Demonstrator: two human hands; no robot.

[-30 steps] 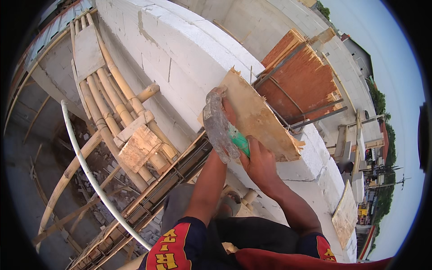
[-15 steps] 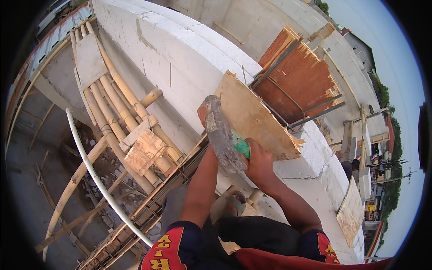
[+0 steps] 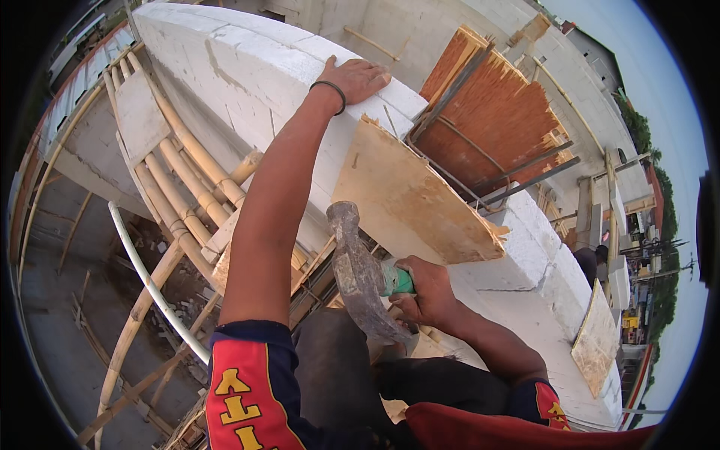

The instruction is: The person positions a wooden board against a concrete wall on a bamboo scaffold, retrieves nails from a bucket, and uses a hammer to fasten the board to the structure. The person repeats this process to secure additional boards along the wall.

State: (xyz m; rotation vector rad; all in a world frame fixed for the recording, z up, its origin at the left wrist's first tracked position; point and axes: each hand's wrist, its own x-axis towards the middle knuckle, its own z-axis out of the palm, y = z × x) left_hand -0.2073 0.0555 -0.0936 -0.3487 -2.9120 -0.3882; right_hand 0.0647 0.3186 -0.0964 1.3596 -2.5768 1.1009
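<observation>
My left hand [image 3: 352, 81], a dark band at its wrist, lies with fingers stretched out on the top of the white block wall [image 3: 266, 88]. My right hand [image 3: 433, 294] is wrapped round the green handle of a claw hammer [image 3: 354, 274]. The hammer's worn grey head hangs in front of my legs, apart from the wall. Just beyond it, a pale plywood panel [image 3: 409, 195] with ragged edges stands against the wall, covering a gap between block sections.
Reddish plywood [image 3: 491, 112] and metal bars stand behind the panel. Bamboo poles [image 3: 191, 169] form scaffolding at the left, over a deep drop with rubble. A curved white pipe [image 3: 154, 289] crosses there. A small board [image 3: 596, 341] leans at the right.
My left hand has moved from behind the hammer head up and away onto the wall top. The hammer has come slightly lower and nearer to me, still in my right hand.
</observation>
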